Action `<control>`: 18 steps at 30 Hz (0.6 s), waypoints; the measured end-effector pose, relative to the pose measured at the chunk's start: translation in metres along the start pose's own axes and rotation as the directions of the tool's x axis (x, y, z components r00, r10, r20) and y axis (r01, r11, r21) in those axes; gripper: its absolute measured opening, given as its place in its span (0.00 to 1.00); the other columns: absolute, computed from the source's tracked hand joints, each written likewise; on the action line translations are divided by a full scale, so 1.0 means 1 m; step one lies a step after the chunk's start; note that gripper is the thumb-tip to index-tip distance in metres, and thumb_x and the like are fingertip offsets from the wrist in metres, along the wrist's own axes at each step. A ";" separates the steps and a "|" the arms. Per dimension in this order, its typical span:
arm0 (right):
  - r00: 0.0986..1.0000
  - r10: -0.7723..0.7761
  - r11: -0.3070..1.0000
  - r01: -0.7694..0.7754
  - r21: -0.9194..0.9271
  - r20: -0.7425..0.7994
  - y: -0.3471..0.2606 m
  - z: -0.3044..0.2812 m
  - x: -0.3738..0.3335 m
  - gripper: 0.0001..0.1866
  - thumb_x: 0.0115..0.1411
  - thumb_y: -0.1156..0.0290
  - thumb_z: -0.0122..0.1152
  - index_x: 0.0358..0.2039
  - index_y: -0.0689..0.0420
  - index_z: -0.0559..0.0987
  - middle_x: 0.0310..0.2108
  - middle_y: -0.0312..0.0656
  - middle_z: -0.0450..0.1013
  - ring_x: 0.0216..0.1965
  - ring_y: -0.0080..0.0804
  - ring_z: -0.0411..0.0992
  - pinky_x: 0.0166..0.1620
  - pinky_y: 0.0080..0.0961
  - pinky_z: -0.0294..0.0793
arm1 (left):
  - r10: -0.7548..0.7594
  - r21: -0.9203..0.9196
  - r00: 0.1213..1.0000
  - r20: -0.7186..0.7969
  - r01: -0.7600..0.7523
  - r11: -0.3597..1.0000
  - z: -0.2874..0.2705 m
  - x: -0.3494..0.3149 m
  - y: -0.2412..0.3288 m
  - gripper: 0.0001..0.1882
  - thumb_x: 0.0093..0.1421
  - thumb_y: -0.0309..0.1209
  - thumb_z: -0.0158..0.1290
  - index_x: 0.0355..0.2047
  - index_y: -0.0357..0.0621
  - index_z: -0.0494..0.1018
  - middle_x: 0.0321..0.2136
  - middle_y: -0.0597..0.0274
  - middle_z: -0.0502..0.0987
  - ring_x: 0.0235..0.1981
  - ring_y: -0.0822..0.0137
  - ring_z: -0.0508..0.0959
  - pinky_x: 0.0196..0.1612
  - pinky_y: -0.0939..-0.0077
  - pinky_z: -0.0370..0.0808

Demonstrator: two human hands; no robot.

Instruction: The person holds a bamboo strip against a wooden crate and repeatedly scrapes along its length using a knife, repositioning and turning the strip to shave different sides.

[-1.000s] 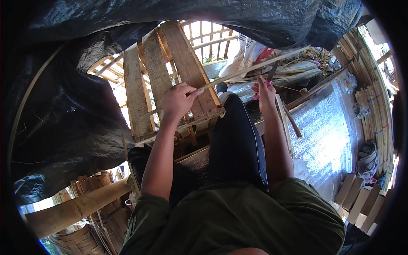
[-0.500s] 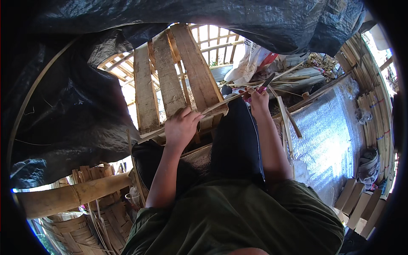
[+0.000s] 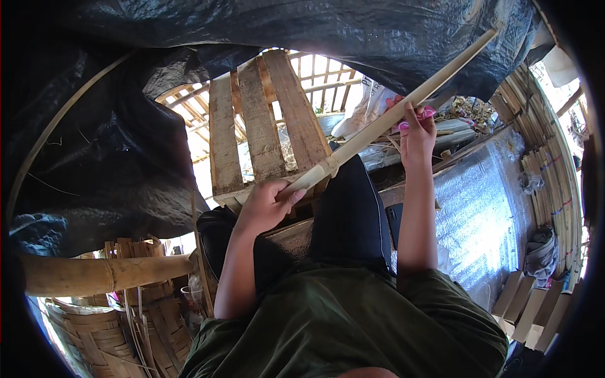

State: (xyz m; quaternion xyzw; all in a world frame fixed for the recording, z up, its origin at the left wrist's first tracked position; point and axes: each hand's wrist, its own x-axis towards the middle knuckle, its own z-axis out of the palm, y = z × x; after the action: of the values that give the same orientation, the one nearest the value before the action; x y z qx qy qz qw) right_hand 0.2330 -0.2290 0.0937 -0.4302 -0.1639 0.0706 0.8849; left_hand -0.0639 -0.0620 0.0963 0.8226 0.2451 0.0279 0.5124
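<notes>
A long, pale bamboo strip (image 3: 372,132) slants from my lap up to the far right, with a node partway along it. My left hand (image 3: 263,205) is closed around its near end, thumb along the top. My right hand (image 3: 418,133) pinches the strip farther up. The same hand also holds a knife by its pink handle (image 3: 425,114); most of the blade is hidden behind the strip. Under the strip, beyond my knees, stands a wooden slatted frame (image 3: 255,126).
Black plastic sheeting (image 3: 113,157) hangs at the left and overhead. A thick bamboo pole (image 3: 107,276) and woven bamboo baskets (image 3: 94,331) are at lower left. To the right lies a shiny silvery sheet (image 3: 482,214), with bundled bamboo strips (image 3: 548,189) beyond it. A white sack (image 3: 362,110) stands far ahead.
The strip has swung up, its far end now raised toward the upper right and its broad face showing. My right hand has moved right and away from me; the knife blade is now mostly hidden.
</notes>
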 end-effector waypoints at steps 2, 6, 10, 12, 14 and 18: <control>0.998 0.050 0.998 -0.048 -0.034 0.041 -0.007 0.008 -0.007 0.06 0.67 0.73 0.58 0.42 0.57 0.71 0.40 0.43 0.78 0.40 0.34 0.80 0.35 0.27 0.78 | 0.061 -0.060 0.998 0.007 -0.061 0.996 0.008 -0.005 -0.001 0.17 0.67 0.42 0.57 0.30 0.39 0.75 0.17 0.72 0.71 0.15 0.83 0.67 0.18 0.82 0.62; 0.987 0.157 0.972 -0.151 -0.179 0.018 -0.006 0.011 -0.033 0.09 0.69 0.67 0.57 0.44 0.58 0.73 0.36 0.41 0.79 0.35 0.30 0.80 0.29 0.22 0.75 | -0.047 -0.237 0.998 0.042 0.055 0.970 0.033 -0.011 0.006 0.18 0.67 0.42 0.56 0.28 0.39 0.74 0.17 0.72 0.71 0.16 0.83 0.67 0.17 0.82 0.62; 0.972 0.228 0.941 -0.204 -0.271 0.061 -0.002 0.026 -0.079 0.11 0.67 0.70 0.60 0.46 0.59 0.72 0.37 0.44 0.79 0.35 0.29 0.80 0.30 0.23 0.78 | 0.092 -0.184 0.994 -0.065 -0.102 0.978 0.056 -0.020 0.028 0.19 0.68 0.42 0.53 0.30 0.38 0.75 0.16 0.63 0.74 0.18 0.74 0.75 0.25 0.74 0.72; 0.985 0.125 0.971 -0.098 -0.216 0.115 0.008 0.031 -0.094 0.11 0.65 0.73 0.62 0.44 0.59 0.72 0.37 0.44 0.78 0.34 0.29 0.79 0.31 0.24 0.79 | 0.124 -0.198 0.990 -0.072 -0.136 0.971 0.071 -0.021 0.037 0.18 0.69 0.42 0.52 0.31 0.38 0.75 0.16 0.63 0.74 0.18 0.74 0.75 0.26 0.73 0.72; 0.993 -0.080 0.997 0.081 -0.017 0.084 0.013 0.029 -0.103 0.12 0.60 0.83 0.63 0.41 0.60 0.70 0.34 0.42 0.77 0.32 0.27 0.79 0.32 0.26 0.82 | 0.155 -0.211 0.988 -0.022 -0.156 0.965 0.080 -0.018 0.038 0.17 0.70 0.41 0.50 0.36 0.38 0.73 0.20 0.68 0.74 0.18 0.79 0.72 0.23 0.80 0.70; 0.988 -0.131 0.905 0.153 -0.397 0.083 -0.007 0.009 -0.088 0.11 0.62 0.86 0.57 0.39 0.58 0.68 0.32 0.39 0.75 0.27 0.21 0.75 0.30 0.20 0.77 | 0.191 -0.400 0.973 0.131 -0.124 0.908 0.094 -0.012 0.049 0.18 0.70 0.38 0.51 0.50 0.34 0.68 0.31 0.57 0.78 0.28 0.72 0.80 0.33 0.76 0.78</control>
State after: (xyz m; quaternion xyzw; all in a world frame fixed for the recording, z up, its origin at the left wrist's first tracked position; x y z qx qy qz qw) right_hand 0.1476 -0.2503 0.0837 -0.5876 -0.2296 -0.0175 0.7757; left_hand -0.0280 -0.1624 0.0967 0.7210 0.1234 0.0482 0.6801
